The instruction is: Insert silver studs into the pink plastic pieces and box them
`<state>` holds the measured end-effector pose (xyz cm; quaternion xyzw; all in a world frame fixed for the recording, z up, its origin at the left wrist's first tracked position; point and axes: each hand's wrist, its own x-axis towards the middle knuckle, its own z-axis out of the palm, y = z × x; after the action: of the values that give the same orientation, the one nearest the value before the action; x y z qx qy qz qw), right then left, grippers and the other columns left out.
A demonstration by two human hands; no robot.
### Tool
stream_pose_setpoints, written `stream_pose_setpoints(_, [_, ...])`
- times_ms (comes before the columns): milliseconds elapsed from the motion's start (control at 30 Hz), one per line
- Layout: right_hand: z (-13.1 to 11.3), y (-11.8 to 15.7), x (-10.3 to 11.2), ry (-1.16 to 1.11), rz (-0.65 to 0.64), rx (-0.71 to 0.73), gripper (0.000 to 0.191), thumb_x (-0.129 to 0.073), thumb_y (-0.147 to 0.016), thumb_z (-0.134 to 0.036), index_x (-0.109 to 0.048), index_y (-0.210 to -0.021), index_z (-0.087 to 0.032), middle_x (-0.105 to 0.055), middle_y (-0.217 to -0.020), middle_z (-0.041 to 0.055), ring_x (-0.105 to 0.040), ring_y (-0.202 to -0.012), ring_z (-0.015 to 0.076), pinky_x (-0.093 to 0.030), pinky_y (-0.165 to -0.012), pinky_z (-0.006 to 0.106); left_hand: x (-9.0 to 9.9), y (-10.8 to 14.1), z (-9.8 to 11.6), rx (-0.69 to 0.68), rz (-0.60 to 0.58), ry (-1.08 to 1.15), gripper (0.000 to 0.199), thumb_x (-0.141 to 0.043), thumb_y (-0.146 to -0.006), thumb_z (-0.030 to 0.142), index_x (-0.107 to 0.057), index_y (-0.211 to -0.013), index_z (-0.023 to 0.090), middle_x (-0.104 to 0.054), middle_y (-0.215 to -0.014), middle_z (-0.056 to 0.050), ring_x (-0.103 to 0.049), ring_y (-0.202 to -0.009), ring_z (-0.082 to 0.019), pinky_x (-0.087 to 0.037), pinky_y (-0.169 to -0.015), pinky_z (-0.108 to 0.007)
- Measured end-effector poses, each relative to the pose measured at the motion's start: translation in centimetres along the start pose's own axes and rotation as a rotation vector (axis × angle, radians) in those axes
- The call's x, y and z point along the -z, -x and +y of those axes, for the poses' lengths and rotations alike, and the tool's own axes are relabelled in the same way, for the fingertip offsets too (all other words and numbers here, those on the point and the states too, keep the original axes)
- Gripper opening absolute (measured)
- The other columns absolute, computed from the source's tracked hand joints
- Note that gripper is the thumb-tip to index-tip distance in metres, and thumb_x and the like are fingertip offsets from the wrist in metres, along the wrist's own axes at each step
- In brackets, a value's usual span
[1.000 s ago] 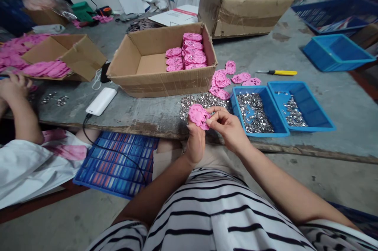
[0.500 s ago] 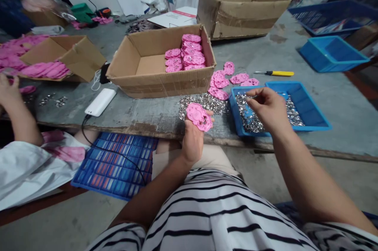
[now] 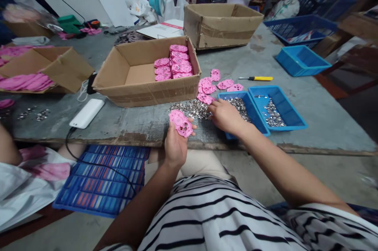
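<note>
My left hand (image 3: 176, 146) holds a pink piece (image 3: 180, 123) with small dark metal bits set in its lower part, above the table's front edge. Over the right end of a pile of small metal parts (image 3: 189, 108) is my right hand (image 3: 226, 116), fingers bent down and together; whatever the fingertips hold is hidden. It is beside a blue tray (image 3: 260, 121) of metal parts. A second blue tray (image 3: 297, 121) with fewer parts adjoins it on the right. Several loose pink pieces (image 3: 206, 85) lie behind the pile.
A cardboard box (image 3: 147, 95) holds stacked pink pieces; a larger box (image 3: 224, 32) stands behind. A yellow-handled tool (image 3: 262, 79) lies behind the trays. At left are a white power bank (image 3: 87, 114) with a cable and another person's arm (image 3: 8, 144).
My right hand has moved left from above the blue tray to the metal pile's edge. My left hand still holds the pink piece. The view has shifted, showing more of the right tray.
</note>
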<state>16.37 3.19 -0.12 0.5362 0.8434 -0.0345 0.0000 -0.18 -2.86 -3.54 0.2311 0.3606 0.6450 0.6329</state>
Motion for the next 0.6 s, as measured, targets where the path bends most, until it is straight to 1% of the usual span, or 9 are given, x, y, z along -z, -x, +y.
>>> stream_pose_setpoints(67, [-0.7,-1.2,-0.5,0.18,-0.094,0.017,0.025,-0.047,-0.083,-0.01,-0.072,-0.091,-0.01,-0.07,-0.097,0.0206,-0.058,-0.099,0.03,-0.039,-0.082,0.039,0.0,0.1,0.2,-0.018,0.002,-0.011,0.038,-0.048,-0.087,0.051,-0.06,-0.1,0.018,-0.071,-0.087,-0.007,-0.066,-0.068,-0.016,-0.048,-0.055,-0.025])
stream_pose_setpoints(167, [-0.7,-2.1,-1.1,0.265,-0.178,0.062,0.032,-0.042,-0.085,-0.007,-0.073,-0.092,-0.009,-0.072,-0.094,0.0206,-0.06,-0.097,0.0295,-0.038,-0.084,0.04,0.3,0.2,0.4,-0.022,0.002,-0.02,0.038,-0.047,-0.088,0.051,-0.06,-0.1,0.018,-0.072,-0.089,-0.008,-0.066,-0.068,-0.016,-0.049,-0.056,-0.026])
stream_pose_setpoints(367, [-0.5,-1.9,-1.3,0.225,-0.165,0.058,0.031,-0.042,-0.085,-0.007,-0.071,-0.097,-0.005,-0.07,-0.097,0.0232,-0.062,-0.099,0.0307,-0.04,-0.082,0.038,0.9,0.2,0.1,0.017,0.021,-0.02,0.038,-0.045,-0.088,0.05,-0.059,-0.099,0.017,-0.072,-0.087,-0.008,-0.066,-0.068,-0.017,-0.048,-0.056,-0.026])
stream_pose_setpoints(500, [-0.4,-2.1,-1.3,0.214,-0.18,0.019,0.031,-0.04,-0.086,-0.007,-0.068,-0.099,-0.006,-0.069,-0.1,0.0229,-0.065,-0.094,0.0281,-0.041,-0.076,0.034,1.0,0.1,0.2,0.012,0.025,-0.018,0.039,-0.046,-0.087,0.052,-0.059,-0.099,0.017,-0.071,-0.087,-0.008,-0.066,-0.067,-0.017,-0.047,-0.055,-0.026])
stream_pose_setpoints(600, [0.0,-2.0,-1.3,0.212,-0.18,0.015,0.03,-0.04,-0.088,-0.011,-0.067,-0.1,-0.006,-0.069,-0.099,0.0221,-0.066,-0.092,0.0266,-0.041,-0.074,0.032,1.2,0.1,0.3,0.02,0.031,-0.01,0.038,-0.046,-0.087,0.051,-0.06,-0.098,0.017,-0.071,-0.087,-0.007,-0.066,-0.067,-0.016,-0.046,-0.055,-0.025])
